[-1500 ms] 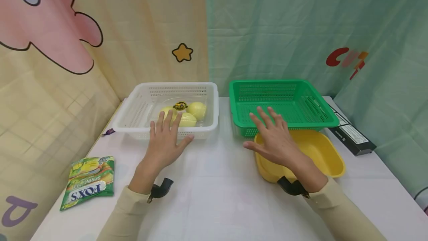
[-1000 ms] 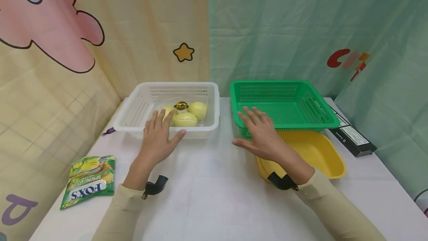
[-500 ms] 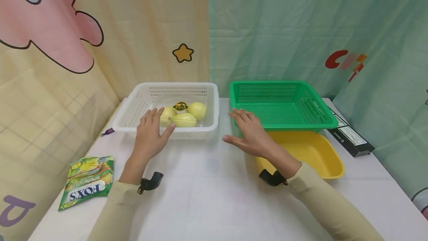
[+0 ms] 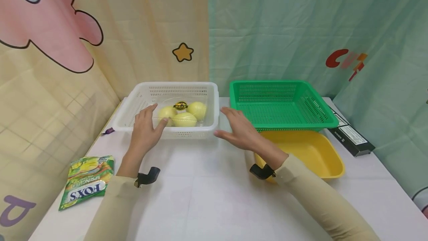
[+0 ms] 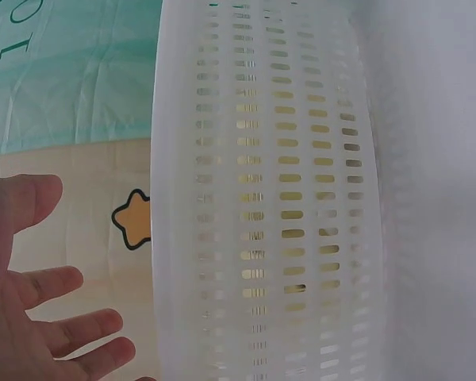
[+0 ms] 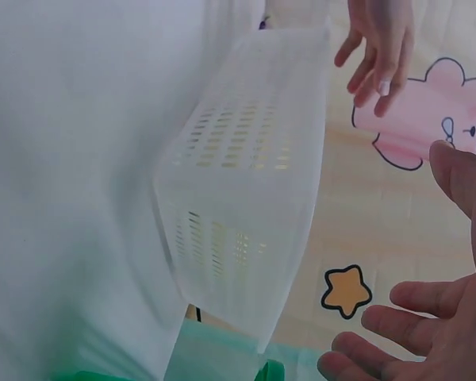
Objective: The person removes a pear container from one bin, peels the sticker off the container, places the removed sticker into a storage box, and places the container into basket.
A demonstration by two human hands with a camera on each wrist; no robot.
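A white plastic basket (image 4: 210, 129) stands on the table's back left part. Inside it lies a clear plastic box (image 4: 160, 101) with a black-and-gold label, through which pale yellow round fruits (image 4: 185, 119) show. My left hand (image 4: 145, 131) hovers over the basket's front rim, fingers spread and holding nothing; in the left wrist view the fingers (image 5: 51, 282) are apart from the basket wall. Near the basket's right side is my right hand (image 4: 240, 131), fingers extended, also holding nothing. Whether it touches the rim cannot be told from the head view; the right wrist view shows a gap.
A green basket (image 4: 327, 124) stands at back right, with a yellow tub (image 4: 334, 172) in front of it. A black box (image 4: 354, 138) lies by the right edge. At left lie a green FOX'S candy bag (image 4: 87, 181) and a small purple wrapper (image 4: 108, 131).
Both hands have moved left. The right hand went from in front of the green basket to beside the white basket; the left shifted toward the white basket's left part. The containers have stayed put.
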